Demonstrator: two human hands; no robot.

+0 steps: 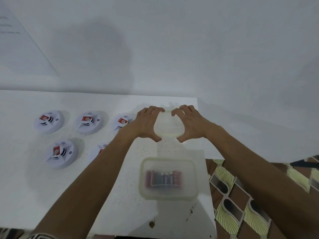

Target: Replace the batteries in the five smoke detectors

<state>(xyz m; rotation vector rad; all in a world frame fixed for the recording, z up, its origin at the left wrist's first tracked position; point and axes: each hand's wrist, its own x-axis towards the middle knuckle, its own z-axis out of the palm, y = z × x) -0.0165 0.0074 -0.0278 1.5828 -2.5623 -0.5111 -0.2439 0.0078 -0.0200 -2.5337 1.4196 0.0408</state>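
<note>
Head view looks down on a white table against a white wall, where a lidded translucent box of batteries sits near the right edge. Just beyond it, the left hand and right hand curl round a second, smaller translucent tub, grasping it from both sides. To the left lie five white smoke detectors in two rows, the left forearm covering most of the nearest detector; each visible red label carries print too small to read, as does a paper sheet on the wall.
</note>
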